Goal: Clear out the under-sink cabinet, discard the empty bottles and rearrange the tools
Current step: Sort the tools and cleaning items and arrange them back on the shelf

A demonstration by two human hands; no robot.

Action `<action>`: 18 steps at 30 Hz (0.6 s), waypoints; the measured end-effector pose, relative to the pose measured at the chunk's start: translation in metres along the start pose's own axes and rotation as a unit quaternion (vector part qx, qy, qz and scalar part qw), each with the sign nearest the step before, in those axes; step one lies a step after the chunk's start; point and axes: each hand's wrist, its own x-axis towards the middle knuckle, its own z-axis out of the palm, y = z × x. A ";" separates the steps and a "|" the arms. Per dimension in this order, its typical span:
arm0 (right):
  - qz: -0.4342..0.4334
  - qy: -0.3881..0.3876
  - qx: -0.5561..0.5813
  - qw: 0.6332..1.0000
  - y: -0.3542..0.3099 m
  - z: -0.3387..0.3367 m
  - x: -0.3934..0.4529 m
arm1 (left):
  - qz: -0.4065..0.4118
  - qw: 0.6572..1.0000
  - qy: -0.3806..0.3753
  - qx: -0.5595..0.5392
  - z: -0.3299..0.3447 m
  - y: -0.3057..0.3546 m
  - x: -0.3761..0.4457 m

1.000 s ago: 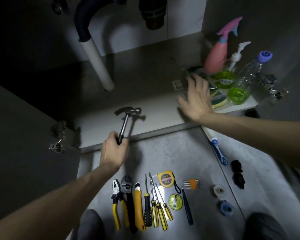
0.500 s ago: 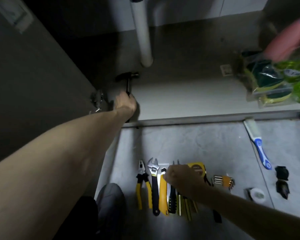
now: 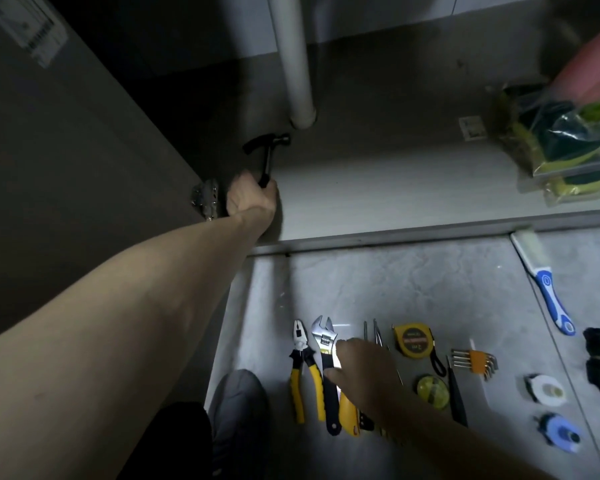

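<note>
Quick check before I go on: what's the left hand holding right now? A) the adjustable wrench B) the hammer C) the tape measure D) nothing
B: the left hand has its grip round the handle of the hammer on the cabinet floor, beside the white pipe.

Two hands were in frame — the left hand (image 3: 252,197) at the cabinet's edge, the right hand (image 3: 359,370) over the tool row at lower centre. Laid out there were one hammer (image 3: 266,152), one pair of pliers (image 3: 300,367), one adjustable wrench (image 3: 326,362), one tape measure (image 3: 413,340) and one set of hex keys (image 3: 475,362) — plus two tape rolls (image 3: 546,393) at lower right.
</note>
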 end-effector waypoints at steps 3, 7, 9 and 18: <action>-0.030 -0.008 -0.074 0.997 -0.003 -0.001 0.005 | 0.002 1.000 -0.008 -0.002 -0.006 -0.003 -0.008; 0.003 -0.024 -0.084 0.996 -0.011 -0.004 0.013 | 0.026 0.999 0.027 -0.036 -0.023 -0.012 -0.041; 0.053 -0.038 -0.055 0.996 -0.015 -0.002 0.015 | 0.032 0.996 0.050 -0.067 -0.030 -0.022 -0.072; 0.173 -0.064 0.045 0.982 -0.023 -0.013 0.020 | -0.087 0.980 -0.175 -0.024 -0.011 -0.115 -0.245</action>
